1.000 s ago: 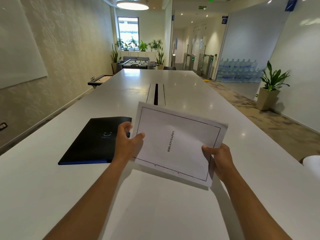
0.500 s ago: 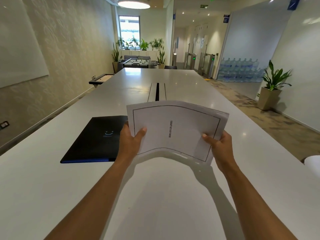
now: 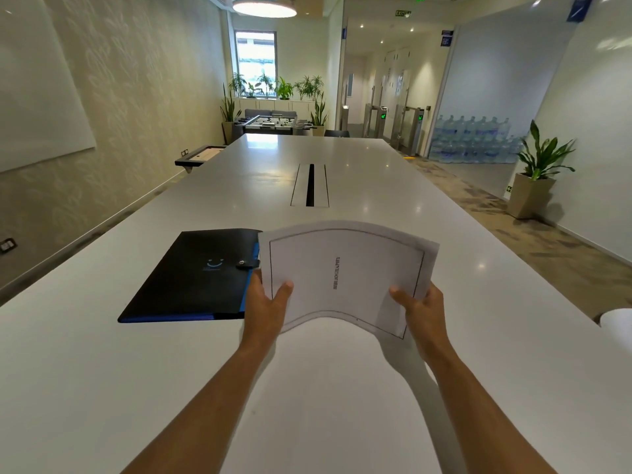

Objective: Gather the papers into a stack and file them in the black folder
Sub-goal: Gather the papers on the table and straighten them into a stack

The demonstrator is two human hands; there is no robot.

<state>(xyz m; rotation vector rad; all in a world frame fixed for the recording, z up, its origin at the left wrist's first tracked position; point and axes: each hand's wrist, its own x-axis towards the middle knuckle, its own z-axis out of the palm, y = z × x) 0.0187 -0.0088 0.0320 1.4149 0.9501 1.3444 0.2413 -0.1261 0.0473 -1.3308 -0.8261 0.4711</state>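
I hold a stack of white papers (image 3: 345, 275) above the table, bowed upward in the middle, its top sheet framed by a thin black line with a printed word. My left hand (image 3: 266, 306) grips the stack's near left corner, thumb on top. My right hand (image 3: 422, 311) grips the near right corner the same way. The black folder (image 3: 195, 278) lies closed and flat on the table just left of the papers, with a blue edge, a snap tab and a small smile logo. The papers' left edge overlaps the folder's right side from this angle.
The long white table (image 3: 342, 388) stretches ahead, with a cable slot (image 3: 310, 185) in its middle. A white rounded object (image 3: 617, 325) shows at the right table edge. A potted plant (image 3: 533, 179) and stacked water bottles stand on the floor at right.
The papers went from tilted and flat to level and bowed upward between both hands. More of the folder's right side and snap tab shows now.
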